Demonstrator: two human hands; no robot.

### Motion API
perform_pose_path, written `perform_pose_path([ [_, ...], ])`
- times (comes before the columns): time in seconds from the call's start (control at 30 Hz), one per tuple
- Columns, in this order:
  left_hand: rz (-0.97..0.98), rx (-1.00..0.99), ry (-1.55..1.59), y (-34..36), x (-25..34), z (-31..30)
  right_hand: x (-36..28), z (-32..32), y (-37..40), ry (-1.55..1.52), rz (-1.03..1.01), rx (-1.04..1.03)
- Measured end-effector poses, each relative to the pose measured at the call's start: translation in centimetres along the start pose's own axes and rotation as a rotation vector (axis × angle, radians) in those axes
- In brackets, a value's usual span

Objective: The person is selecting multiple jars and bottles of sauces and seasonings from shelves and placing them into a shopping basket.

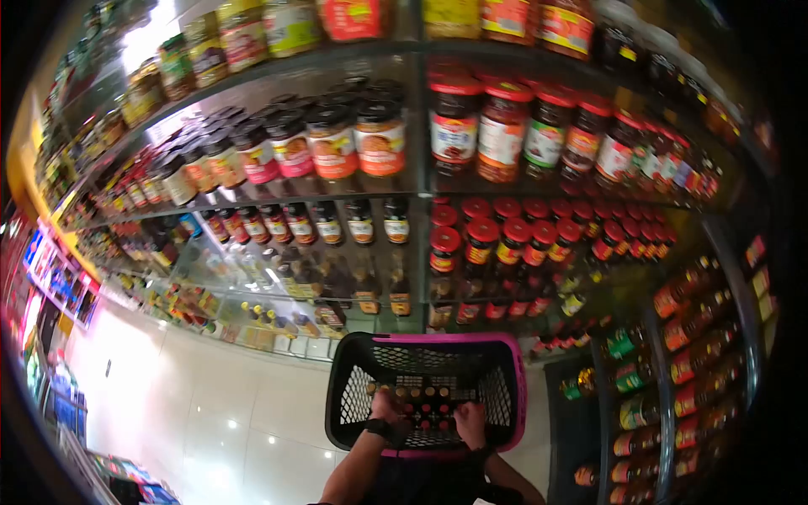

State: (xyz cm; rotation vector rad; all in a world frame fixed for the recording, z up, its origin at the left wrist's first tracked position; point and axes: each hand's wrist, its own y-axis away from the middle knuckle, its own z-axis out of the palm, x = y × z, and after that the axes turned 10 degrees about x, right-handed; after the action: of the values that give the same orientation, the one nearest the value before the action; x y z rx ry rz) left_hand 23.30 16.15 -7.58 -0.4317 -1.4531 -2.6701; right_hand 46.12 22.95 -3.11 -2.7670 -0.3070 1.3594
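A black basket with a pink rim (448,338) stands on the floor below the shelves. Inside it are several small dark bottles (429,408), some with tan caps and some with red caps. My left hand (387,407) is in the basket at the left end of the bottles, its fingers curled; what they hold, if anything, is hidden. My right hand (470,422) is closed at the right side of the bottles, near the basket's front right. I cannot make out anything in it. A dark band circles my left wrist.
Glass shelves (420,198) of jars (380,139) and bottles rise ahead. Rows of large bottles (637,411) line a rack at the right. Pale tiled floor (227,421) lies at the left, with another display (67,396) at the far left edge.
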Motion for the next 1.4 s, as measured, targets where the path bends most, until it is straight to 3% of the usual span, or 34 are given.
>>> perform_pose_path([
  [0.03,0.002,0.105,0.067,0.4,0.9,-0.3,-1.4,-0.3,-0.5,-0.056,-0.006,-0.077],
  [0.07,0.385,-0.144,-0.321,1.3,1.2,-0.6,-2.6,-0.6,-0.9,-0.111,-0.009,-0.139],
  [0.1,0.617,0.179,-1.079,2.4,2.1,-0.9,-3.5,-0.5,-1.0,-0.201,0.009,-0.121],
  [0.13,0.527,-0.024,-0.221,3.7,1.1,0.0,-3.3,-0.1,-0.6,-0.206,-0.001,-0.123],
  [0.17,0.133,0.234,0.001,4.4,2.9,1.3,-3.1,0.4,-0.6,-0.219,-0.027,-0.142],
  [0.27,0.130,0.097,-0.007,0.8,2.7,-1.5,-2.6,1.0,0.2,-0.156,0.039,-0.201],
  [0.33,0.111,0.316,-0.039,2.2,2.6,0.6,-2.1,1.1,0.6,-0.158,0.021,-0.189],
  [0.47,0.104,0.305,-0.102,1.6,1.8,2.9,-1.8,0.3,0.2,-0.180,0.002,-0.061],
  [0.57,0.217,0.279,-0.088,1.6,0.4,4.5,0.0,-0.9,-0.9,-0.190,-0.010,0.034],
  [0.63,0.116,0.039,-0.152,0.8,0.1,3.9,1.7,-1.4,-1.0,-0.206,-0.049,0.087],
  [0.67,0.235,0.187,-0.186,0.8,-1.1,5.3,1.6,-2.1,-1.2,-0.214,-0.002,0.092],
  [0.77,0.276,0.303,-0.253,3.2,-3.0,8.6,3.1,-3.3,-1.3,-0.176,0.056,0.131],
  [0.83,0.210,0.257,-0.264,3.5,-3.5,9.9,3.8,-4.2,-1.1,-0.141,0.090,0.150],
  [0.9,0.278,0.267,-0.302,3.8,-4.7,11.0,3.8,-5.8,-1.5,-0.117,0.121,0.199],
  [1.0,0.234,0.224,-0.331,3.6,-5.7,11.2,3.7,-7.8,-0.9,-0.166,0.121,0.435],
  [1.1,0.218,0.157,-0.456,4.0,-6.3,11.8,3.9,-9.8,0.9,-0.286,0.274,0.565],
  [1.17,0.179,0.095,-0.446,4.7,-7.0,12.5,5.6,-9.6,3.4,-0.217,0.268,0.659],
  [1.23,0.120,0.075,-0.438,5.1,-8.2,13.0,8.1,-8.8,6.8,-0.208,0.440,0.666],
  [1.3,0.026,0.105,-0.472,3.9,-10.1,11.3,9.5,-9.4,9.8,-0.215,0.470,0.675],
  [1.33,0.009,-0.006,-0.496,2.8,-10.9,10.6,10.3,-9.5,11.0,-0.179,0.515,0.703],
  [1.4,-0.025,-0.005,-0.462,2.6,-12.4,9.8,9.7,-11.1,12.1,-0.134,0.653,0.684],
])
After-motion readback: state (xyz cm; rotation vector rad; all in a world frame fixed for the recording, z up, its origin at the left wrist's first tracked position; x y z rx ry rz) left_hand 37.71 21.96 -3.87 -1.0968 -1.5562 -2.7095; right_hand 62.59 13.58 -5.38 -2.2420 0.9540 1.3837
